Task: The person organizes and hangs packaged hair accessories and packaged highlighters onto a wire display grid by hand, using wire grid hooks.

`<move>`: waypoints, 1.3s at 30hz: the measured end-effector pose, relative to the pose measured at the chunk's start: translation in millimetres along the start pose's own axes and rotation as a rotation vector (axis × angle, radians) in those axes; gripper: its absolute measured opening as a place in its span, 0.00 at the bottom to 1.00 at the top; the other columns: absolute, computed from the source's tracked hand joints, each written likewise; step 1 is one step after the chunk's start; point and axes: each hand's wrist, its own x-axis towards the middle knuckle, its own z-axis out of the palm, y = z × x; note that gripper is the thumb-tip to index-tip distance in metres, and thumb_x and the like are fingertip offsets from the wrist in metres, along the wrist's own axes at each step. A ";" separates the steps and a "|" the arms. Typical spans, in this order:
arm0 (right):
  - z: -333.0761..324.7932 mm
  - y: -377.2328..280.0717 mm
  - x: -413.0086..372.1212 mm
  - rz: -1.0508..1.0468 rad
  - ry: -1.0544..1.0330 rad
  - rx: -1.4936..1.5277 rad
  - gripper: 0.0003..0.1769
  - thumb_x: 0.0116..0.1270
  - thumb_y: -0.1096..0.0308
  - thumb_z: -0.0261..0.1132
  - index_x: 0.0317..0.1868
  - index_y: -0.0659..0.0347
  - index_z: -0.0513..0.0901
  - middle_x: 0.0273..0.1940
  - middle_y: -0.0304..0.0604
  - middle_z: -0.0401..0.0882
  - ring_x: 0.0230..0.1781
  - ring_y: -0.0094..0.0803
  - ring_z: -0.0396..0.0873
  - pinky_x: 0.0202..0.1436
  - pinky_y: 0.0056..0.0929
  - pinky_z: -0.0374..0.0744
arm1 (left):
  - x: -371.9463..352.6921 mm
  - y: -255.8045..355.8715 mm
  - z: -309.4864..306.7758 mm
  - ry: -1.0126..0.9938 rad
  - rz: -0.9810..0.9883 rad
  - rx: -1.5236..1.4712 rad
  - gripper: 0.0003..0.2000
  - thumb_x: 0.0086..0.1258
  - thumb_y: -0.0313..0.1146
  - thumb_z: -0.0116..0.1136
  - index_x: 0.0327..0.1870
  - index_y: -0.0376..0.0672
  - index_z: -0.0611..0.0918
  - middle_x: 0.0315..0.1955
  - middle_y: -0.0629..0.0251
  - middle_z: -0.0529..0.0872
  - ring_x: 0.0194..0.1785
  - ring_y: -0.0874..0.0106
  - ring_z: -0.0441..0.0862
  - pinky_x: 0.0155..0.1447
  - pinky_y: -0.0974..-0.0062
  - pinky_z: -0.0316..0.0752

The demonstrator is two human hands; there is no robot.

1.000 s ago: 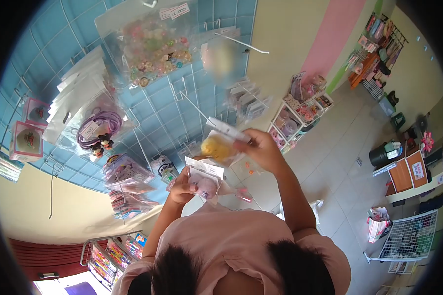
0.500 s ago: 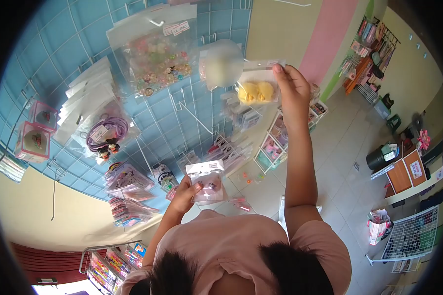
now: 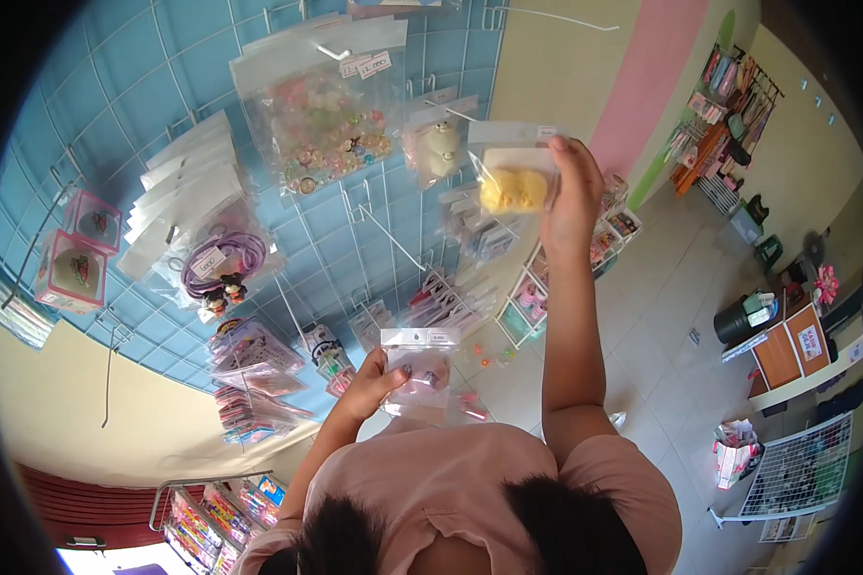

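My left hand (image 3: 362, 385) is closed on the edge of a clear plastic packet (image 3: 418, 388) with a white header card, thumb across its front. Small purplish pieces show inside that packet, low in front of my chest. Higher up on the right, my right hand (image 3: 573, 196) pinches the upper right corner of a clear packet of yellow fluffy ornaments (image 3: 514, 191). This packet is beside a hook that carries a pale green figure in a bag (image 3: 441, 149). The blue wire grid wall (image 3: 307, 230) stands behind both packets.
Large bags of colourful beads (image 3: 331, 125) and packets of purple hair ties (image 3: 222, 264) hang on the grid. Bare metal hooks (image 3: 393, 240) stick out between them. A white shelf rack (image 3: 523, 307) stands on the tiled floor. Further right are a counter (image 3: 786, 345) and a wire rack (image 3: 801, 470).
The pale green figure's bag, blurred and close before, now hangs sharp at the hook. The yellow packet tilts and sits slightly lower. My left hand's packet has shifted right and down.
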 end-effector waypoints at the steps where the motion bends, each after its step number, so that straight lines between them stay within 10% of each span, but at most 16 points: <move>1: -1.4 0.9 1.2 0.025 -0.018 0.002 0.08 0.63 0.68 0.62 0.37 0.65 0.78 0.34 0.37 0.77 0.37 0.23 0.75 0.43 0.22 0.72 | -0.8 -2.2 -0.6 -0.005 -0.007 0.014 0.38 0.51 0.57 0.68 0.54 0.33 0.72 0.44 0.63 0.80 0.48 0.74 0.75 0.53 0.75 0.69; 20: 8.2 29.4 -13.4 -0.194 0.041 -0.321 0.12 0.65 0.62 0.63 0.41 0.64 0.77 0.36 0.39 0.78 0.36 0.22 0.75 0.41 0.22 0.72 | 7.1 46.7 18.5 -0.042 0.118 0.156 0.31 0.62 0.43 0.64 0.60 0.34 0.65 0.51 0.60 0.76 0.54 0.72 0.73 0.58 0.72 0.68; 24: -9.9 -10.6 -66.7 0.247 -0.710 -0.418 0.14 0.65 0.61 0.62 0.41 0.65 0.77 0.35 0.36 0.76 0.36 0.20 0.73 0.43 0.20 0.70 | 12.7 81.7 51.8 0.096 0.292 0.127 0.29 0.59 0.30 0.67 0.59 0.34 0.66 0.51 0.60 0.76 0.53 0.71 0.74 0.57 0.71 0.70; 26: -2.5 -23.3 -81.9 0.335 -0.764 -0.340 0.14 0.62 0.64 0.65 0.42 0.66 0.77 0.35 0.37 0.76 0.36 0.19 0.73 0.41 0.20 0.71 | 19.1 91.1 59.6 0.151 0.379 0.227 0.29 0.56 0.26 0.68 0.58 0.35 0.67 0.49 0.60 0.77 0.53 0.71 0.75 0.57 0.70 0.72; 32: -7.5 -24.2 -65.8 0.311 -0.391 -0.228 0.13 0.63 0.65 0.65 0.42 0.66 0.78 0.33 0.33 0.77 0.33 0.16 0.74 0.39 0.16 0.72 | 28.1 96.4 55.7 0.099 0.506 0.331 0.16 0.67 0.36 0.59 0.50 0.39 0.70 0.41 0.66 0.77 0.44 0.77 0.74 0.46 0.78 0.70; 39: -8.4 -31.2 -6.6 0.132 -0.208 -0.200 0.12 0.65 0.63 0.64 0.41 0.64 0.79 0.32 0.30 0.76 0.30 0.13 0.70 0.35 0.14 0.68 | 21.7 90.8 45.3 0.200 0.483 0.490 0.07 0.64 0.25 0.50 0.43 0.39 0.72 0.34 0.67 0.77 0.40 0.80 0.73 0.45 0.80 0.68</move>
